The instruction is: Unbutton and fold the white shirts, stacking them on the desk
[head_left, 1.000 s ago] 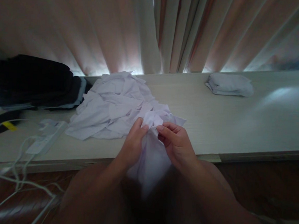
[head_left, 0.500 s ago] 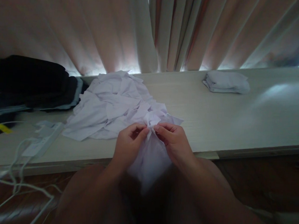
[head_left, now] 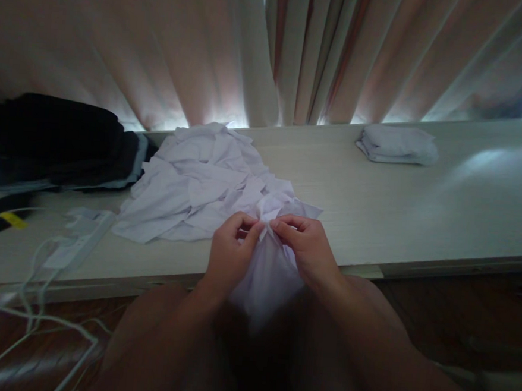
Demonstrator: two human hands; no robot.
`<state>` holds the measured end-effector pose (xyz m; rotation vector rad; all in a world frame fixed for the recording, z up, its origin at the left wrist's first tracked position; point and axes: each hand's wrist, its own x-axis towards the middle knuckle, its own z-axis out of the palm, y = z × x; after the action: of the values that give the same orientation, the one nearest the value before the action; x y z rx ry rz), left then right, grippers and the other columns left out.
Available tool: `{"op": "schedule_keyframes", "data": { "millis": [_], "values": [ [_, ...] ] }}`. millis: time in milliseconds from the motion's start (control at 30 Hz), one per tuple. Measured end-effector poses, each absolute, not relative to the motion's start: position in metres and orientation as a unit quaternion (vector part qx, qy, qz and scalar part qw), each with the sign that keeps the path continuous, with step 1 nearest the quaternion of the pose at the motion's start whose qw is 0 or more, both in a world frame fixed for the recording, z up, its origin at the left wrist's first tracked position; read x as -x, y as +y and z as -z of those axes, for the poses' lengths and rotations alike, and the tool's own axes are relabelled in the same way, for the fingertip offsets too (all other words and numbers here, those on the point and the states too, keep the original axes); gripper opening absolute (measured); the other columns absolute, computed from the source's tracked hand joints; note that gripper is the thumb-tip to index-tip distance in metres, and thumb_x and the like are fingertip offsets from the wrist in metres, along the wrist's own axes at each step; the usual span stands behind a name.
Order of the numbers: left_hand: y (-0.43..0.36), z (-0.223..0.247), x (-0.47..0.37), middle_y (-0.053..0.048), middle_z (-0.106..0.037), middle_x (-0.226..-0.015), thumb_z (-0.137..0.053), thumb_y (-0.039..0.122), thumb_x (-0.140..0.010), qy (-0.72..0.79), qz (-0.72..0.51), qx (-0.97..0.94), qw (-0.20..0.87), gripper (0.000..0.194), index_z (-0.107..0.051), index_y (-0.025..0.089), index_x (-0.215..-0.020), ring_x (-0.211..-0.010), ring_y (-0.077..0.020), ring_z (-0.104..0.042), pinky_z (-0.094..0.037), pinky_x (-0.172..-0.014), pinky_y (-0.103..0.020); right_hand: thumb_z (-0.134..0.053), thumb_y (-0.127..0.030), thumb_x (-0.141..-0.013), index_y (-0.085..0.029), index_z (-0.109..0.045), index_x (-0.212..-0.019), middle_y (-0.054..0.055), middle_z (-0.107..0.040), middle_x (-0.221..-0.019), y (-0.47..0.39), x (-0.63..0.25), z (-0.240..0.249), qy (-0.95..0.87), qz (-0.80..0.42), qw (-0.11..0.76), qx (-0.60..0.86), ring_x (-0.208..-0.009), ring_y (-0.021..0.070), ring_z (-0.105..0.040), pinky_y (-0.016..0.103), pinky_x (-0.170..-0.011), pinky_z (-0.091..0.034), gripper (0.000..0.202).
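A crumpled white cloth (head_left: 195,179) spreads over the pale tabletop and hangs down over its front edge between my knees. My left hand (head_left: 236,244) pinches a gathered part of it between thumb and forefinger. Close beside it, my right hand (head_left: 305,243) pinches the same gathered part, the fingertips of both hands almost touching. Below my fingers the hanging end of the cloth falls into shadow. Farther back on the right lies a folded white cloth (head_left: 396,144).
A stack of dark folded clothes (head_left: 59,142) stands at the back left. In front of it are a white power strip (head_left: 79,239), cables and a yellow tag (head_left: 13,220). Long curtains (head_left: 186,47) hang behind the table (head_left: 442,214).
My left hand has moved slightly to the right, closer to my right hand. The whole view has shifted a little. Both hands keep their pinch on the cloth.
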<state>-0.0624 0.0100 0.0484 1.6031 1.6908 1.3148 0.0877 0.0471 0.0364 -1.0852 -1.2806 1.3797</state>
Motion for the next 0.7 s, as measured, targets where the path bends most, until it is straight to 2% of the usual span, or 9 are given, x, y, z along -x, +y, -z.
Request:
{"op": "schedule_keyframes", "data": {
  "millis": [133, 333, 467, 700],
  "values": [
    [0.0103, -0.0457, 0.0631, 0.002, -0.065, -0.074, -0.063, 0.028, -0.091, 0.623, -0.467, -0.589, 0.218, 0.016, -0.065, 0.019, -0.077, -0.070, -0.0123, -0.059, -0.046, -0.063, -0.022, -0.073, -0.036, -0.079, -0.017, -0.078, -0.079, 0.002, -0.068, -0.071, 0.0475, -0.0890, -0.0360, -0.527, -0.566, 0.472, 0.423, -0.067, 0.0153, -0.058, 0.029, -0.065, -0.045, 0.020],
    [0.0111, -0.0436, 0.0642, 0.003, -0.063, -0.070, -0.060, 0.029, -0.092, 0.628, -0.457, -0.583, 0.239, 0.020, -0.064, 0.019, -0.075, -0.066, -0.0128, -0.057, -0.044, -0.060, -0.023, -0.073, -0.026, -0.079, -0.022, -0.081, -0.089, 0.004, -0.078, -0.090, 0.0467, -0.0936, -0.0351, -0.611, -0.497, 0.452, 0.419, -0.085, 0.0216, -0.070, 0.034, -0.080, -0.052, 0.013],
    [0.0129, -0.0413, 0.0609, 0.001, -0.063, -0.069, -0.057, 0.030, -0.093, 0.623, -0.456, -0.584, 0.249, 0.023, -0.064, 0.018, -0.075, -0.064, -0.0138, -0.056, -0.043, -0.061, -0.024, -0.074, -0.025, -0.081, -0.024, -0.080, -0.087, 0.003, -0.078, -0.089, 0.0443, -0.0914, -0.0328, -0.643, -0.424, 0.473, 0.428, -0.084, 0.0221, -0.071, 0.036, -0.080, -0.053, 0.009],
    [0.0145, -0.0403, 0.0577, 0.001, -0.061, -0.065, -0.052, 0.031, -0.096, 0.626, -0.434, -0.597, 0.251, 0.029, -0.066, 0.018, -0.073, -0.063, -0.0150, -0.055, -0.042, -0.060, -0.025, -0.070, -0.017, -0.086, -0.024, -0.078, -0.087, 0.004, -0.072, -0.087, 0.0446, -0.0882, -0.0298, -0.721, -0.282, 0.492, 0.398, -0.082, 0.0186, -0.066, 0.031, -0.075, -0.052, 0.010]
  ]
}}
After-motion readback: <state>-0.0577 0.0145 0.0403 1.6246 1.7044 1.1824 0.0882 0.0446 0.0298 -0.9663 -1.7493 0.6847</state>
